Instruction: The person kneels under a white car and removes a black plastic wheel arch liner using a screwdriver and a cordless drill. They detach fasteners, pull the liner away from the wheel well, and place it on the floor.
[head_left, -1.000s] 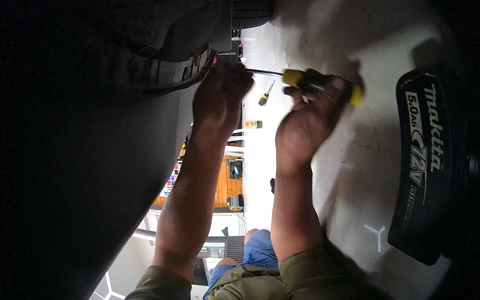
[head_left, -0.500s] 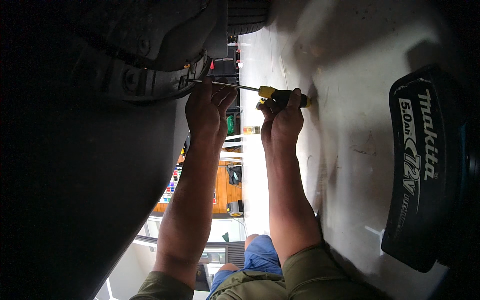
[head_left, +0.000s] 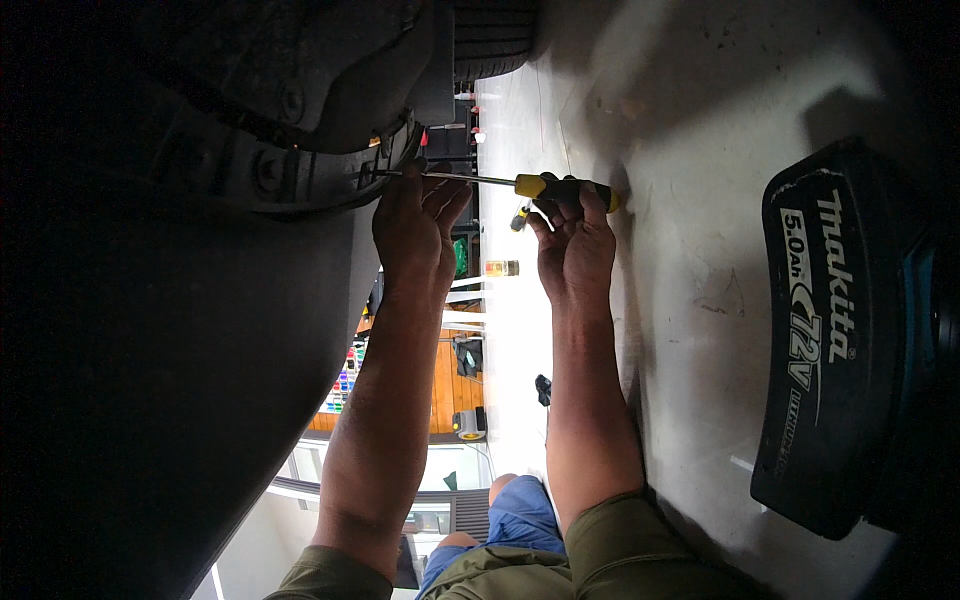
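A screwdriver (head_left: 535,186) with a yellow and black handle lies nearly level across the view. My right hand (head_left: 582,250) grips its handle, thumb along the near side and fingers curled behind. Around the front of the metal shaft are the fingers of my left hand (head_left: 410,235), close to the tip. The tip meets the curved edge of a dark vehicle panel (head_left: 330,190), among small slots and fasteners. Shadow and my left fingers partly hide the exact contact point.
At the right stands a large black battery-powered unit (head_left: 810,340). A tyre (head_left: 493,40) shows at the top. A second yellow and black tool (head_left: 520,216), a small can (head_left: 502,268) and a black object (head_left: 543,390) lie beyond my hands on the pale floor (head_left: 690,240).
My right hand and the screwdriver handle have shifted slightly downward in the view. The shaft lies flatter, its tip still at the panel edge. My left hand stays around the shaft.
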